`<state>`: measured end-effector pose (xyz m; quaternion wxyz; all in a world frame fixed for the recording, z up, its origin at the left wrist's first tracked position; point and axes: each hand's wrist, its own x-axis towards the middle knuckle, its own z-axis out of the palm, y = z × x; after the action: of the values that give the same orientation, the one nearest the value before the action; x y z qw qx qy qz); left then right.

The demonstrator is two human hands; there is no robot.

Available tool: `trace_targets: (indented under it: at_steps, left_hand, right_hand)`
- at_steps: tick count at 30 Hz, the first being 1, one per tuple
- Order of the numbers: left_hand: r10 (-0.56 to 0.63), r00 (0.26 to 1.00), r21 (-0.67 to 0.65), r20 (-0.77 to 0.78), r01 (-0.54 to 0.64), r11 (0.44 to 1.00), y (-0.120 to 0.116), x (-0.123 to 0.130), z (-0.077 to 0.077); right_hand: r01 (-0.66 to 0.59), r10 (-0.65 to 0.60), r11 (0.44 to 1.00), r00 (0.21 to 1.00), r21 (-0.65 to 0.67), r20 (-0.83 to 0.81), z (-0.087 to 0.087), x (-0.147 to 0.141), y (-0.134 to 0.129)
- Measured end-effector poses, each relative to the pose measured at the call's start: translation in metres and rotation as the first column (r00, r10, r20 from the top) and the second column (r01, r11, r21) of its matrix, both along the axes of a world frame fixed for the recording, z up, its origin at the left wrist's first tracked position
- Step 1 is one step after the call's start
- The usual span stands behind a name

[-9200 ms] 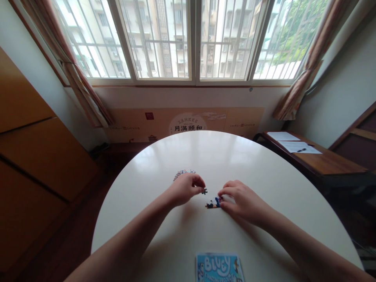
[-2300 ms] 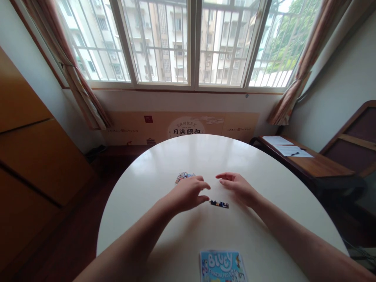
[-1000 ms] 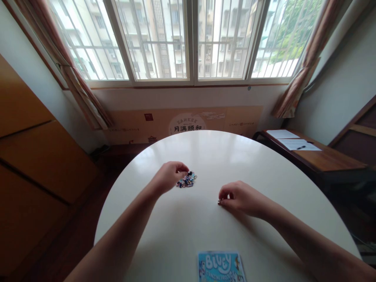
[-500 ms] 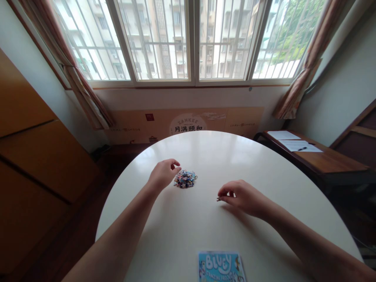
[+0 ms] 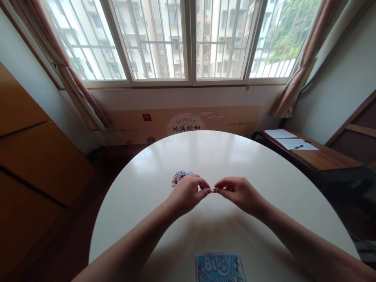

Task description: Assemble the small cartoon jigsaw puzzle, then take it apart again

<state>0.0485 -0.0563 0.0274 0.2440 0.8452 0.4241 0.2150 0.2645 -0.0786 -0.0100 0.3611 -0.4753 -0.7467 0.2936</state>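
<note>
A small jigsaw puzzle piece point(image 5: 214, 190) is pinched at the fingertips of my right hand point(image 5: 239, 192), above the middle of the white table. From the left, my left hand point(image 5: 190, 192) meets it, thumb and forefinger closed at the piece's other edge. Whether one piece or two lie between the fingertips is too small to tell. Behind my left hand sits a heap of mixed puzzle pieces point(image 5: 178, 177), its near right part hidden by that hand.
A blue box marked "BLUEY" point(image 5: 219, 268) lies at the near side of the round white table point(image 5: 264, 164). At the right stands a wooden side table point(image 5: 331, 158) with papers point(image 5: 296, 144) and a pen. Barred windows are ahead.
My left hand has left the pile's edge and come right, closing its fingertips at the puzzle piece. My right hand has raised the piece slightly away from me. The view has shifted a little.
</note>
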Motion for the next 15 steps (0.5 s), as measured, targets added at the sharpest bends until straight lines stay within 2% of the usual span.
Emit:
trace_targets:
  at_steps: [8,12,15]
  left_hand:
    - [-0.039,0.999,0.01,0.023,0.038,0.999,-0.0007,0.0021,-0.0062]
    - [-0.02,1.0,0.002,0.012,0.02,1.0,0.0,0.0029,-0.0056]
    - [0.019,1.0,-0.022,-0.008,-0.019,1.0,0.0021,0.0004,-0.0017]
  right_hand:
    - [-0.017,0.014,0.998,0.998,-0.061,-0.054,-0.0012,-0.004,-0.0032]
    - [-0.041,0.021,0.99,0.989,-0.137,-0.146,-0.0047,-0.0054,-0.0035]
    - [-0.063,0.033,0.988,0.976,-0.139,-0.214,-0.0071,-0.0057,-0.0029]
